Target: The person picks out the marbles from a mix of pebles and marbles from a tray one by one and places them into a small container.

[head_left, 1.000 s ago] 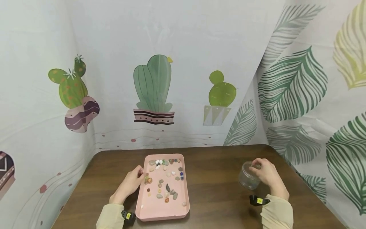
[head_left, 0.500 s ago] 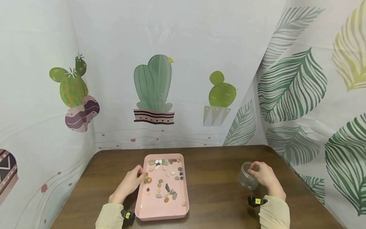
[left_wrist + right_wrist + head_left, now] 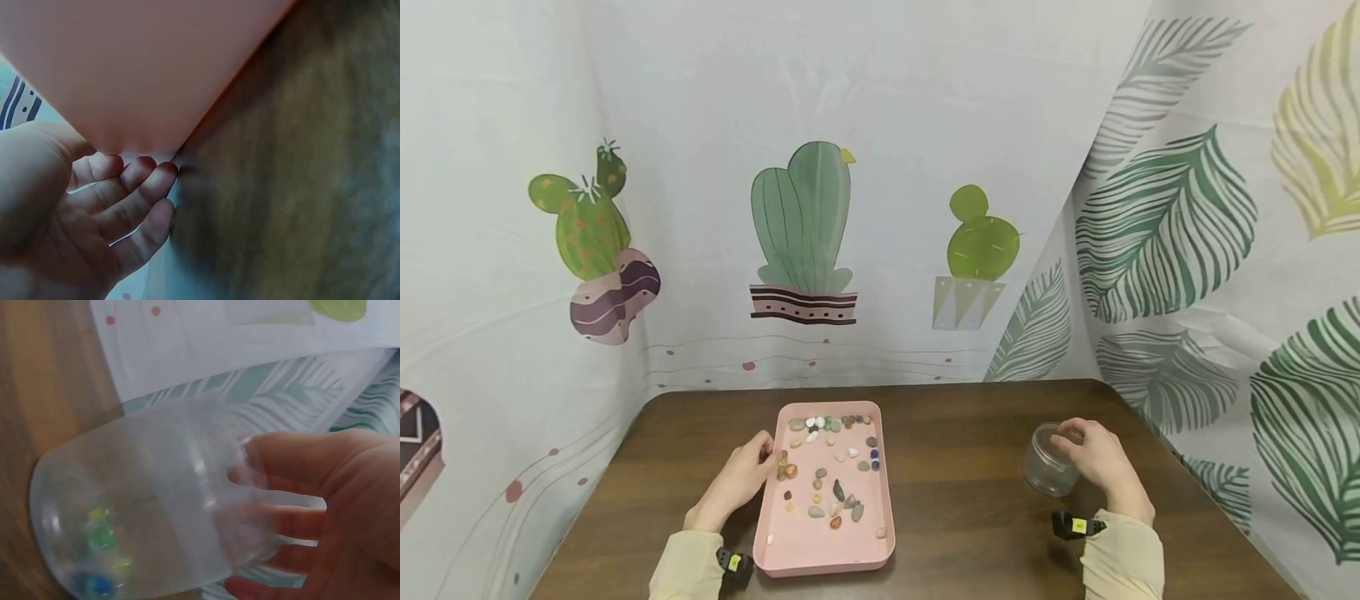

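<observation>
The clear jar (image 3: 1047, 471) is standing upright on the table (image 3: 955, 500), its mouth lying just left of the nearer right hand (image 3: 1099, 458); those fingers are curling at the rim, pinching anything or not I cannot tell. Well leftward, the left hand (image 3: 741, 477) is gripping the pink tray's (image 3: 827, 553) wall.

The tray (image 3: 827, 552) appears to be made of smooth pink plastic, low in sheen. The table (image 3: 955, 467) is surfaced in brown wood grain, softly glossy. The jar (image 3: 1040, 477) is formed of clear, shiny material; whether glass or plastic cannot be told. A polished gloss is shown by the blue beads (image 3: 875, 455); the grey pebbles (image 3: 857, 513) are seen as smooth and duller. Matt, creased cloth is seen in the backdrop (image 3: 910, 100) and the 2 sleeves (image 3: 1123, 557).
</observation>
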Motion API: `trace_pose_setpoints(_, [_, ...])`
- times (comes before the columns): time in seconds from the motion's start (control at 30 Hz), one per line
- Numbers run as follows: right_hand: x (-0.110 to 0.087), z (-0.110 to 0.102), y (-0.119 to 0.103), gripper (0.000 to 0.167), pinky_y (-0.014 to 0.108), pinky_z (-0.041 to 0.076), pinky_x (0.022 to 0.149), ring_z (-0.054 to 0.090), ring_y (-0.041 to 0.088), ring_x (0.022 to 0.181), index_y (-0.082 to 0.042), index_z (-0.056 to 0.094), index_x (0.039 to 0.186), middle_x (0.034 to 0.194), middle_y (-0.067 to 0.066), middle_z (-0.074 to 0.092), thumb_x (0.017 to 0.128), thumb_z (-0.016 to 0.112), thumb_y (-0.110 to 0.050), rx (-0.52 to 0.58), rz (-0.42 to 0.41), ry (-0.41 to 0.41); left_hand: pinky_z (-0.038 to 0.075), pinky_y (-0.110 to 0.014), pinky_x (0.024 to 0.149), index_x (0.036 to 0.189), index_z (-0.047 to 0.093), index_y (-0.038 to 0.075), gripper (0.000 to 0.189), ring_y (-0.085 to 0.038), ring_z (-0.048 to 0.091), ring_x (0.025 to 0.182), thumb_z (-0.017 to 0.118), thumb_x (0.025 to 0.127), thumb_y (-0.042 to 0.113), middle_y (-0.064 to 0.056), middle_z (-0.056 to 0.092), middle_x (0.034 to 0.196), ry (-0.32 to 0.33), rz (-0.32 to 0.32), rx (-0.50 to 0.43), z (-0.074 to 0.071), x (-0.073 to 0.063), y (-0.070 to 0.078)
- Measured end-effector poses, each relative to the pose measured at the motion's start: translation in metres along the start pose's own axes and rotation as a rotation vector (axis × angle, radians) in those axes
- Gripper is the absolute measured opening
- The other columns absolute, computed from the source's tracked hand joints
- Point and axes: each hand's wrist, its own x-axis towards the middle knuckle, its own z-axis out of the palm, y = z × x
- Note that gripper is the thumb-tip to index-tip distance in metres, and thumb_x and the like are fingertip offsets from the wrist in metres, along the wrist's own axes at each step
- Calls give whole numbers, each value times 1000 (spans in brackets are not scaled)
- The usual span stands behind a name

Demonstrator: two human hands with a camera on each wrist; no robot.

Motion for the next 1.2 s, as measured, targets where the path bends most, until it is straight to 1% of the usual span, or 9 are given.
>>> trace_pose_setpoints(0.17, [-1, -9, -15, 27, 59, 38, 88, 53, 48, 107, 2, 63, 108, 111, 27, 61, 93, 65, -20, 11, -75, 127, 37, -28, 55, 89, 49, 12, 14, -15, 49, 67, 60, 97, 13, 0, 49, 72, -3, -9, 0, -1, 1, 1])
trace_pose_setpoints(0.23, [0, -11, -23, 26, 60, 35, 90, 51, 50, 108, 3, 63, 108, 111, 28, 60, 93, 64, -18, 11, -100, 162, 37, -28, 55, 89, 49, 12, 14, -15, 49, 67, 60, 97, 13, 0, 49, 73, -2, -9, 7, -1, 1, 0])
trace_pose_setpoints(0.3, [2, -13, -31, 25, 60, 35, 91, 52, 50, 108, 3, 64, 108, 110, 27, 61, 93, 64, -17, 14, -122, 184, 36, -27, 54, 88, 48, 12, 15, -14, 48, 66, 61, 97, 13, 0, 48, 72, 2, 1, 12, -1, 1, 0])
trace_pose_setpoints(0.43, [9, -9, -49, 22, 58, 38, 90, 56, 46, 107, 2, 65, 108, 109, 24, 63, 92, 65, -14, 24, -168, 176, 37, -28, 54, 87, 47, 12, 17, -15, 47, 65, 61, 96, 13, 0, 46, 70, 11, 21, 25, -2, 3, 0])
trace_pose_setpoints(0.63, [27, 11, -77, 21, 54, 42, 88, 59, 39, 103, 1, 66, 108, 106, 18, 65, 92, 67, -12, 30, -266, 117, 37, -28, 56, 88, 48, 12, 15, -14, 48, 67, 60, 96, 12, 1, 47, 71, 11, 19, 36, -1, 5, 1])
trace_pose_setpoints(0.83, [42, 37, -102, 18, 49, 47, 84, 62, 31, 98, -3, 67, 105, 102, 10, 67, 91, 69, -14, 34, -348, 16, 36, -27, 55, 87, 48, 12, 14, -14, 47, 63, 59, 96, 11, 1, 46, 69, 13, 37, 21, 1, 2, 1])
trace_pose_setpoints(0.93, [52, 50, -116, 16, 46, 48, 84, 64, 28, 97, -5, 67, 103, 100, 8, 68, 90, 69, -13, 39, -406, -29, 36, -27, 54, 87, 48, 13, 15, -14, 46, 63, 60, 96, 11, 0, 46, 69, 13, 26, 23, 1, 1, 0])
trace_pose_setpoints(1.07, [66, 64, -142, 13, 44, 48, 86, 64, 26, 95, -6, 68, 101, 97, 6, 68, 90, 69, -13, 20, -499, -96, 36, -27, 55, 88, 47, 13, 16, -15, 48, 66, 60, 97, 13, 0, 46, 71, 2, -10, 18, 1, 1, -1])
trace_pose_setpoints(1.2, [77, 78, -173, 11, 41, 47, 86, 63, 22, 94, -8, 68, 99, 96, 3, 67, 90, 68, -15, -16, -599, -172, 36, -28, 55, 89, 47, 12, 15, -15, 48, 66, 60, 97, 14, -1, 47, 71, -8, -9, 17, 1, 1, -1])
